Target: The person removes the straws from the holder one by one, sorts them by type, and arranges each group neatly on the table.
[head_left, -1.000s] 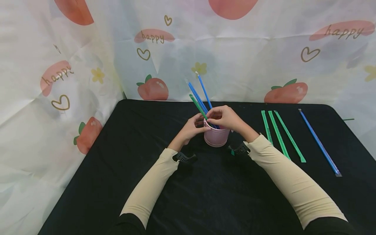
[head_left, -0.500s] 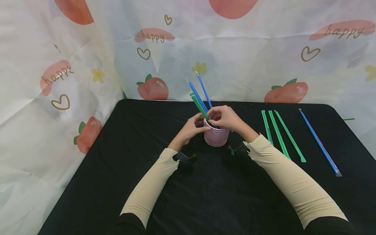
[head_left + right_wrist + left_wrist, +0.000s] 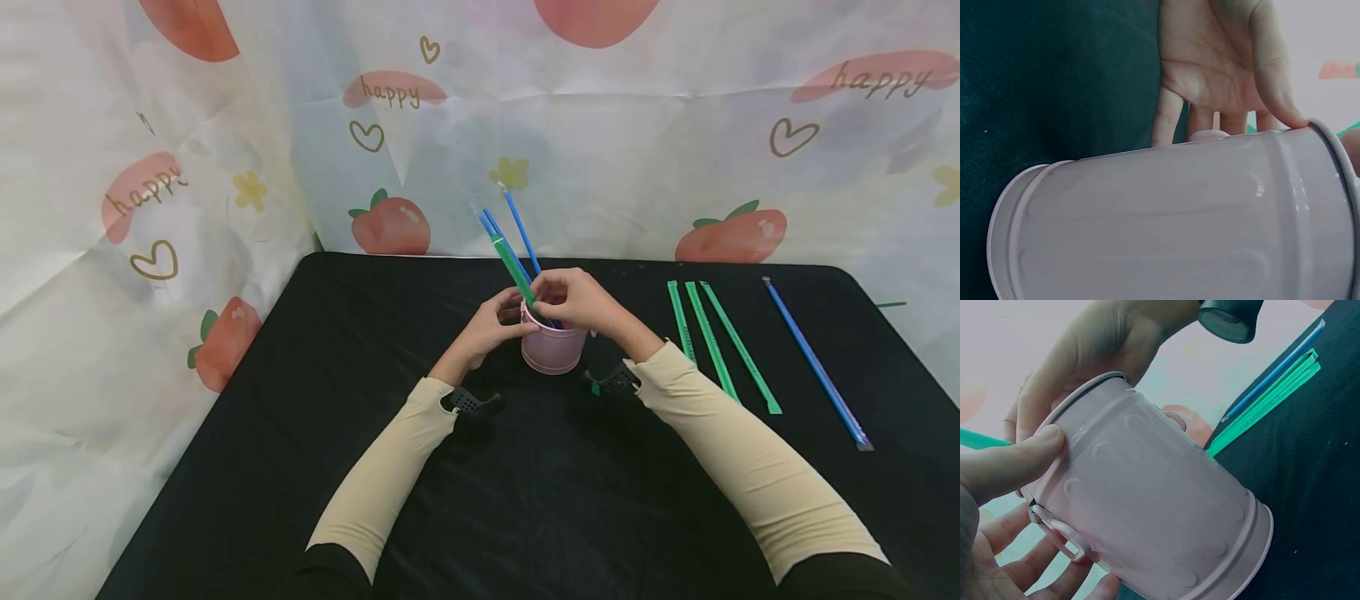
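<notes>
A pink metal bucket [image 3: 552, 354] stands upright on the table, and several blue straws [image 3: 522, 233] lean out of it. My left hand [image 3: 486, 332] holds the bucket at its left side; in the left wrist view the thumb lies near the rim and the fingers spread by the small side handle [image 3: 1063, 534]. Over the bucket's mouth, my right hand [image 3: 585, 302] pinches a green straw [image 3: 512, 262], which tilts up to the left beside the blue ones. Its lower end is hidden by the hand and bucket. The right wrist view shows mostly the bucket wall [image 3: 1166, 219].
To the right lie several green straws [image 3: 711, 342] in a loose row, partly behind the right sleeve [image 3: 750, 450]. Farther right is a blue straw [image 3: 817, 367]. A printed white cloth [image 3: 600, 167] hangs behind the black-covered table [image 3: 525, 500].
The upper end of the green straw has shifted slightly right, against the blue straws. Both hands have stayed at the bucket almost unmoved.
</notes>
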### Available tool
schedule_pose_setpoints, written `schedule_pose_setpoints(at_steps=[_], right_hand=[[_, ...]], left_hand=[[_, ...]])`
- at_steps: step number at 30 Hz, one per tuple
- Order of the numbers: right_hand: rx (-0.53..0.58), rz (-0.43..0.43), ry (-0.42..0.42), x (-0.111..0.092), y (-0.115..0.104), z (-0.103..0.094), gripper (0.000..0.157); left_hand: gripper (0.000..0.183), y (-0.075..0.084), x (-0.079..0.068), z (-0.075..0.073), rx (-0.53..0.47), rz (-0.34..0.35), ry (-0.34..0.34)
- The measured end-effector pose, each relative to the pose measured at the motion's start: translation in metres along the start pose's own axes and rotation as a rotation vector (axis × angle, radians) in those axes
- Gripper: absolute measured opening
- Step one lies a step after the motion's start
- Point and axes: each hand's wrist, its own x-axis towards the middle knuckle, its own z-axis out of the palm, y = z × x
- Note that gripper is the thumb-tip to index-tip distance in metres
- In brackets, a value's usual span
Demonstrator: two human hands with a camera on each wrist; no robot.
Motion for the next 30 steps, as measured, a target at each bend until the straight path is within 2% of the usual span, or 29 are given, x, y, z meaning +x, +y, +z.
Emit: schedule_pose_setpoints(at_steps=[10, 24, 30], right_hand=[[0.086, 0.037, 0.020, 0.000, 0.002, -0.006, 0.018], [0.230, 0.096, 0.078, 0.000, -0.001, -0.011, 0.034], [0.224, 0.091, 0.111, 0.003, -0.006, -0.016, 0.036]], left_hand=[[0.061, 0.002, -0.002, 0.000, 0.015, -0.008, 0.001], [0.060, 0.003, -0.001, -0.001, 0.015, 0.005, -0.005], [0.061, 0.002, -0.001, -0.001, 0.015, 0.000, -0.004]])
